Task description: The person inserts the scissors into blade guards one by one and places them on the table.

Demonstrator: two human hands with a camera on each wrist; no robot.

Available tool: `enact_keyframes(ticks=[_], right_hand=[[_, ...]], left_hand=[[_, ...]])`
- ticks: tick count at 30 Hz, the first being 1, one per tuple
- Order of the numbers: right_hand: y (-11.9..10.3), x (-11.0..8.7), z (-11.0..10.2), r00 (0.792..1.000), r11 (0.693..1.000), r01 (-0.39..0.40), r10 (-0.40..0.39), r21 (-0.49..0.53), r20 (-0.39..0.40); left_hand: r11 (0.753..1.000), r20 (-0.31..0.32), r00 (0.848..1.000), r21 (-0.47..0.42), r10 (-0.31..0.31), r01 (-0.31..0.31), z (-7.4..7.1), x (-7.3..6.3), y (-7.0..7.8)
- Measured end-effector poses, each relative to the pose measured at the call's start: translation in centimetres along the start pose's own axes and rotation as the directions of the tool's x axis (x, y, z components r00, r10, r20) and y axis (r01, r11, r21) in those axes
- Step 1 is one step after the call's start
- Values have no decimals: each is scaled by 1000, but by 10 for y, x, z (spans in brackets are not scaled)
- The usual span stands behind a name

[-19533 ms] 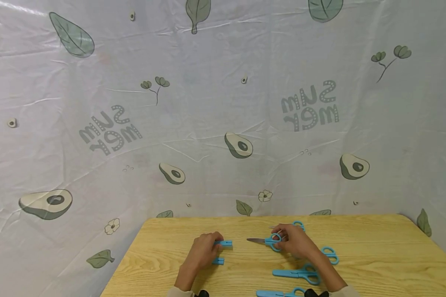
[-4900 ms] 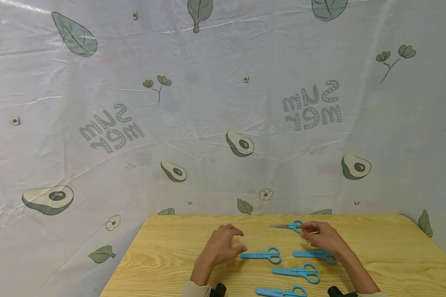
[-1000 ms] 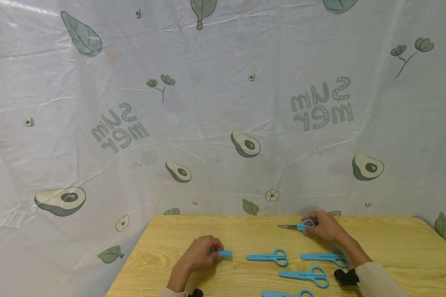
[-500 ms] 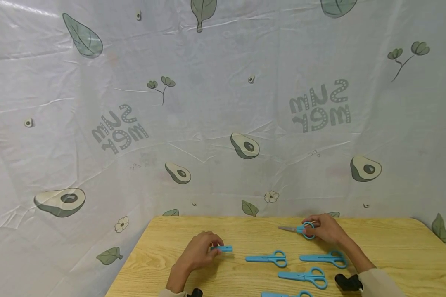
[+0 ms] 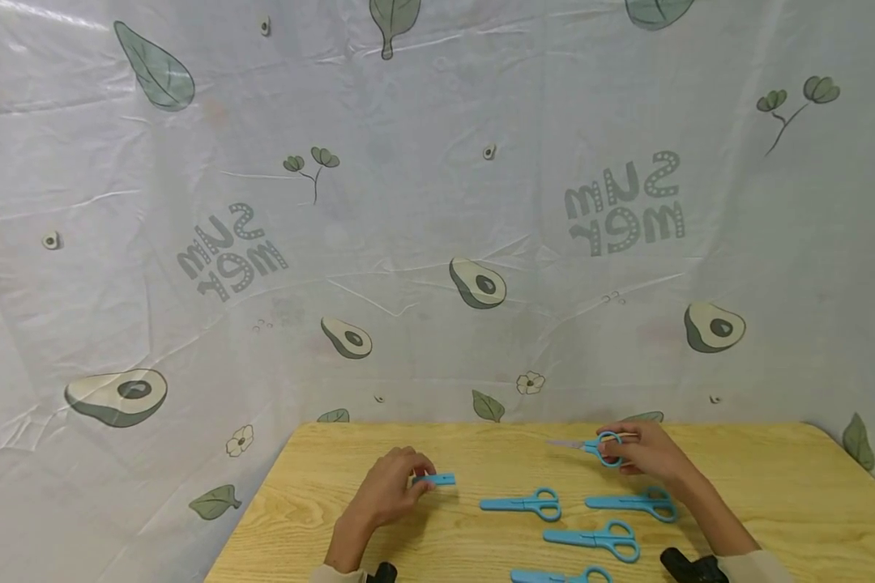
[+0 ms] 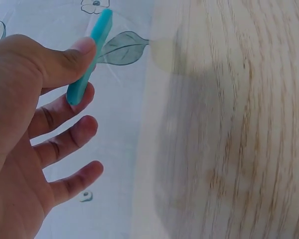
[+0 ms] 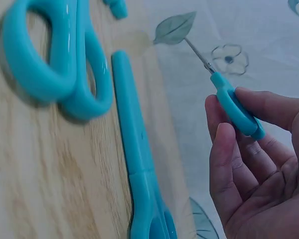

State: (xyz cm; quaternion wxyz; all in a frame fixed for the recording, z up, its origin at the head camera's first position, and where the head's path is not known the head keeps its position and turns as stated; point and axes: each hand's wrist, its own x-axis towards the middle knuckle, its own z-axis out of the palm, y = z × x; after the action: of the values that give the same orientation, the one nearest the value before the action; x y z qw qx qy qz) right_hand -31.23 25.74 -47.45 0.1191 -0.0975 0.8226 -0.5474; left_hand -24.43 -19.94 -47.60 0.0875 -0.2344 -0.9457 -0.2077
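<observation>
My left hand (image 5: 386, 490) pinches a small blue blade cover (image 5: 441, 479) between thumb and index finger, above the left half of the table. In the left wrist view the cover (image 6: 89, 59) is seen edge-on and the other fingers are spread apart. Towards the back right, my right hand (image 5: 649, 453) holds blue-handled scissors (image 5: 592, 448) by the finger loops, their bare metal blades pointing left. The right wrist view shows these scissors (image 7: 231, 107) raised off the table, blades together, the thumb on one side of the handle.
Several blue scissors with covers on lie on the wooden table (image 5: 321, 453), handles to the right: one in the middle (image 5: 518, 504), one at right (image 5: 620, 504), one nearer (image 5: 583, 538), one at the front edge (image 5: 543, 576). A patterned sheet (image 5: 408, 227) hangs behind.
Since 4.9 seconds ago, both the bare scissors and the cover have been picked up. Over the last second the left hand rises slightly with the cover; the right hand tilts the scissors and shifts slightly right.
</observation>
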Motion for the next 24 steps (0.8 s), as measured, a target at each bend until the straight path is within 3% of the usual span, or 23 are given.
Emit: enact_keyframes(ticks=[7,14,24], right_hand=[[-6,-16,1,999,998,-42,40,55,32],[-6,-28,0,990,995,-7,-7,98,140],[-12,-31,3,989,996,-13,0,91,149]], left_hand=[[1000,-50,999,1,14,-14,0,1,3],[999,-80,996,9,46,-45,0,4,10],[1000,-72,997,-5,20,-20,-1,6,13]])
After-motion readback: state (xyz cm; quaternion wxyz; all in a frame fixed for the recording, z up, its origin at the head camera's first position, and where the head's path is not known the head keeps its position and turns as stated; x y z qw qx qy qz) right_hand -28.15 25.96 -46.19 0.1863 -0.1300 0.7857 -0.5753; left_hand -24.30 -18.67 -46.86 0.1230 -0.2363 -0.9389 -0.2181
